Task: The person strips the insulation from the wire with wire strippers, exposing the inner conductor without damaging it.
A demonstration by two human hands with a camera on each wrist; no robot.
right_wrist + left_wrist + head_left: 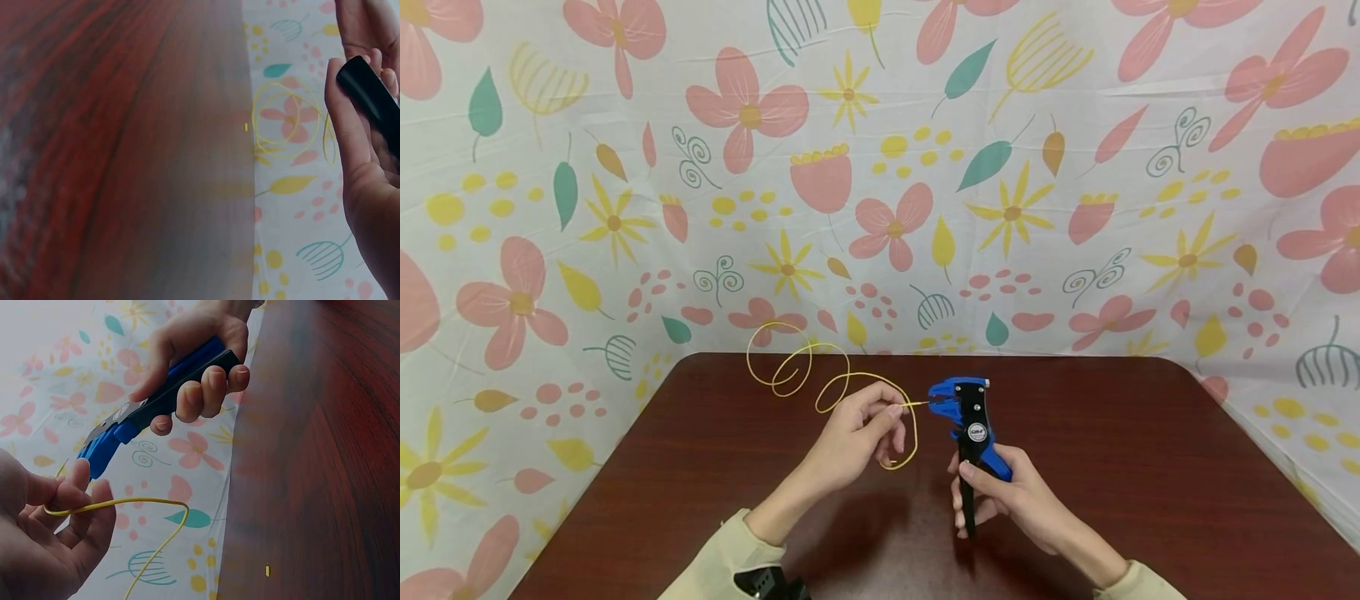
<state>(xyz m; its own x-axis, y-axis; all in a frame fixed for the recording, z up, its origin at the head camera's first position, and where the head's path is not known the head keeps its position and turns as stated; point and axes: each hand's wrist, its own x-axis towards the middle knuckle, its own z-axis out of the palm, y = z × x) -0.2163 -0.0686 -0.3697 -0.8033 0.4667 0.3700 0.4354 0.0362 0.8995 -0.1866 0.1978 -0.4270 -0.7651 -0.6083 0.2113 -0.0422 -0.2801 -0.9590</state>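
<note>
Thumb and fingertips of my left hand (854, 437) pinch a thin yellow wire (850, 374) close to one end. That end points right, at the mouth of a blue and black wire stripper (973, 417); whether it touches the blue jaws is hard to tell. My right hand (1017, 493) grips the stripper by its handles, head up, above the table. In the left wrist view, the wire (150, 500) bends round the left fingers and its thin tip stands up beside the stripper's head. The right wrist view shows only the black handle end (369, 90) of the tool.
The wire's slack loops up and left of the left hand. A tiny yellow piece (267, 570), like a bit of insulation, lies on the dark brown wooden table (700, 467). Behind the table's far edge hangs a flower-patterned cloth (880, 167).
</note>
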